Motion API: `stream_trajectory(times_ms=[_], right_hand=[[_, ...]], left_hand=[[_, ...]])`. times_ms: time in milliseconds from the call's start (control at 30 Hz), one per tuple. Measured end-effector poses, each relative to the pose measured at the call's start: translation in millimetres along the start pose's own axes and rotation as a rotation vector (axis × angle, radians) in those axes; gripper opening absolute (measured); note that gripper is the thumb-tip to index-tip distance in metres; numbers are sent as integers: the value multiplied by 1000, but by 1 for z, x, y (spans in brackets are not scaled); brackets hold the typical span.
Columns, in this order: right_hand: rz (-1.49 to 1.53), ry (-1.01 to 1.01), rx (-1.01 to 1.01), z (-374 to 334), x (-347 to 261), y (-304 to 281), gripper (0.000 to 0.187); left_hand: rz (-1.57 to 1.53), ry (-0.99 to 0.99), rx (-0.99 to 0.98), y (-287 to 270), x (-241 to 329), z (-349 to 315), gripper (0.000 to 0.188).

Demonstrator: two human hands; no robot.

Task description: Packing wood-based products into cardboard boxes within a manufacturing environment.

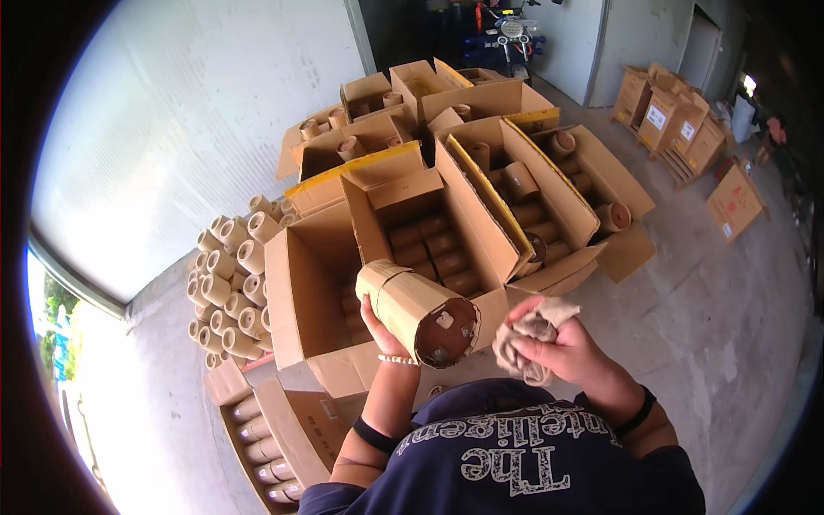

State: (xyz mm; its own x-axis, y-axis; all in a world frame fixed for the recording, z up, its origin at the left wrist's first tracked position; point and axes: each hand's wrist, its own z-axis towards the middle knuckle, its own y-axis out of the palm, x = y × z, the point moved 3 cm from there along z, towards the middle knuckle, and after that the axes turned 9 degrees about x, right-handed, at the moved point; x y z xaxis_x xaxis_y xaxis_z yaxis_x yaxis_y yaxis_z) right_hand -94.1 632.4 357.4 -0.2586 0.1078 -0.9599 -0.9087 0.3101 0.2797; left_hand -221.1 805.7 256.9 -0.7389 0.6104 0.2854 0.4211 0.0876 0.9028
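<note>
Head view: left hand (378, 324) fingers clamped on 1 cardboard roll (421, 306), right hand (562, 350) fingers shut round 1 rag (528, 330), over 1 open box (313, 292).

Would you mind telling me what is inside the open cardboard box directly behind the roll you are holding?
Inside the open cardboard box lie brown paper-wrapped rolls, stacked in rows. The held roll in the left hand covers the box's near corner, so anything there is hidden.

navy printed shirt, black wristbands, bead bracelet
</note>
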Motion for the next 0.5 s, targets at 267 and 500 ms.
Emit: stream_trajectory(times_ms=[267,500], right_hand=[[-952,-777,-32,21,-4,52,59],[-866,-918,29,26,-6,49,50]], left_hand=[[-12,18,-72,-14,-6,10,64],[-26,27,9,-9,-2,5,62]])
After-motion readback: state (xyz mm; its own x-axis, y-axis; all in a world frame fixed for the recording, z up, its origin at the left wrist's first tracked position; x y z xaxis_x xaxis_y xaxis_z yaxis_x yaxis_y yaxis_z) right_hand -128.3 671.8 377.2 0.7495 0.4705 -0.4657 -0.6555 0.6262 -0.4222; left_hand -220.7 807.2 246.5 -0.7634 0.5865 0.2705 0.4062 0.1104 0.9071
